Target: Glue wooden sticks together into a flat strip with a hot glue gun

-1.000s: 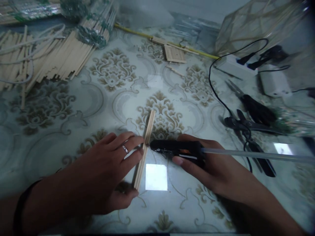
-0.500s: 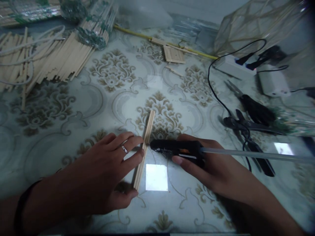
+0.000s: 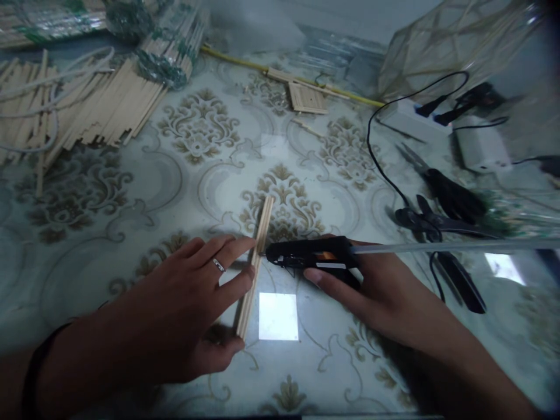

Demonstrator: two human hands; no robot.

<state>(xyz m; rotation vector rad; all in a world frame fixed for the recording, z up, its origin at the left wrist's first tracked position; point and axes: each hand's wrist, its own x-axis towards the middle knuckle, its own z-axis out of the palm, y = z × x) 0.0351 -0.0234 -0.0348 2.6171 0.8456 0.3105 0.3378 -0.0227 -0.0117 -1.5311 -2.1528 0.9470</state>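
A narrow strip of wooden sticks (image 3: 261,233) laid side by side rests on the patterned tabletop (image 3: 184,186), slanting away from me. My left hand (image 3: 188,297), with a ring and a dark wristband, grips this strip by its left side and near end. My right hand (image 3: 371,286) is wrapped around a black hot glue gun (image 3: 310,256), with a long translucent glue stick (image 3: 415,247) sticking out of its back to the right. The gun's nozzle points left at the strip's right side, close to my left fingertips. Whether it touches the wood I cannot tell.
Loose wooden sticks (image 3: 109,105) and a white cable (image 3: 56,111) lie at the left. Behind are bagged sticks (image 3: 175,41) and a small stick panel (image 3: 307,98). Black-handled pliers (image 3: 446,224), scissors-like pointed tool (image 3: 455,192), a power strip (image 3: 413,122) and a black cord (image 3: 371,146) occupy the right.
The glue gun has tilted slightly, its back end and glue stick rising in view. Its nozzle stays beside the strip. My left hand and the strip are almost unmoved.
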